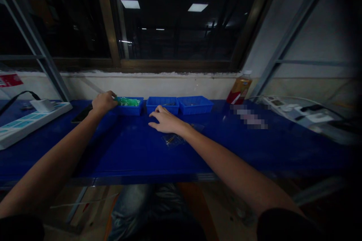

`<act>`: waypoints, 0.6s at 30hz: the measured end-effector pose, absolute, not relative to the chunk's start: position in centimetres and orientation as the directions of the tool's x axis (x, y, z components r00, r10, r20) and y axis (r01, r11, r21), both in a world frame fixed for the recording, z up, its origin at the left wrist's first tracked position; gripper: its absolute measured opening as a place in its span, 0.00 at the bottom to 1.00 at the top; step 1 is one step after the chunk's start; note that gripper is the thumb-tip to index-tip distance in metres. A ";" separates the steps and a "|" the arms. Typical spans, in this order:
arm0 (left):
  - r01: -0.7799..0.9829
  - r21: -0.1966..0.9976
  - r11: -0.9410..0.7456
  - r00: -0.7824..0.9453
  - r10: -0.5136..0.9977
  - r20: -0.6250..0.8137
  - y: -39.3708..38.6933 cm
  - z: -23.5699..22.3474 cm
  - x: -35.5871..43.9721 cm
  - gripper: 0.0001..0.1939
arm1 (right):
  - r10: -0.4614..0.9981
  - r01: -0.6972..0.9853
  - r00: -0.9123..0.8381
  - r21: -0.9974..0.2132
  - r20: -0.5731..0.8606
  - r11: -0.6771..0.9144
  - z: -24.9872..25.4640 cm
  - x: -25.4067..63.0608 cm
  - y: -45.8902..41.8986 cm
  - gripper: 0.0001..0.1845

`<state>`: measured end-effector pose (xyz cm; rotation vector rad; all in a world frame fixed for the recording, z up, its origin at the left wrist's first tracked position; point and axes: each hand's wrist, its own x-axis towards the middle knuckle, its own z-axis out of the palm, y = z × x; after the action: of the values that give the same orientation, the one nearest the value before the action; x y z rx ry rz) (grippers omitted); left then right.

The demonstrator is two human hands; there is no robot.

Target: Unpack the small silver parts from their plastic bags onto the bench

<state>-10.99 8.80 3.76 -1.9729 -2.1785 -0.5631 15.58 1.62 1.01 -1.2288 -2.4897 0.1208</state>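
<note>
My left hand (pixel 103 102) reaches to the left blue bin (pixel 130 110) and its fingers are closed on a green piece (pixel 128 101) at the bin's rim. My right hand (pixel 165 121) lies on the blue table (pixel 135 150) in front of the middle blue bin (pixel 162 104), fingers stretched out and holding nothing. A small clear plastic bag (pixel 173 140) with a small part in it lies on the table just under my right wrist. A third blue bin (pixel 195 104) stands to the right.
A white power strip (pixel 25 122) and a black phone (pixel 81 115) lie at the left. A drink bottle (pixel 240 88) stands at the back right, with white devices (pixel 296 111) beyond it. A dark window runs behind the table.
</note>
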 end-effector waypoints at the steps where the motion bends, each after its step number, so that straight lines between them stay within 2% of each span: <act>1: 0.983 0.158 0.092 -0.143 0.927 0.347 8.9 3.8 -10.8 0.20 | 0.783 0.754 -0.555 -0.230 0.279 0.616 1.0 15.6 1.6 0.22; 3: 0.984 0.126 0.130 -0.165 0.928 0.335 8.8 3.9 -10.5 0.19 | 0.787 0.758 -0.553 -0.226 0.273 0.611 1.1 15.6 1.6 0.23; 8: 0.997 0.064 0.048 -0.066 0.945 0.321 7.9 3.5 -10.9 0.24 | 0.774 0.758 -0.579 -0.180 0.255 0.627 1.8 16.0 1.8 0.23; 11: 0.997 0.068 0.029 -0.052 0.929 0.365 7.4 2.9 -11.1 0.24 | 0.777 0.766 -0.586 -0.156 0.231 0.624 2.9 17.2 2.0 0.23; 15: 0.988 0.143 -0.054 -0.032 0.845 0.535 7.2 2.6 -11.3 0.19 | 0.817 0.793 -0.534 -0.207 0.218 0.573 4.4 19.6 2.5 0.22; 18: 0.974 0.226 -0.023 -0.101 0.846 0.524 6.9 2.9 -11.7 0.18 | 0.848 0.815 -0.476 -0.247 0.233 0.525 5.0 21.2 2.8 0.21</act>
<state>-11.71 6.92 2.93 -1.9331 -2.0174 -0.8065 21.17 2.85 4.98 -1.3810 -2.4438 0.1444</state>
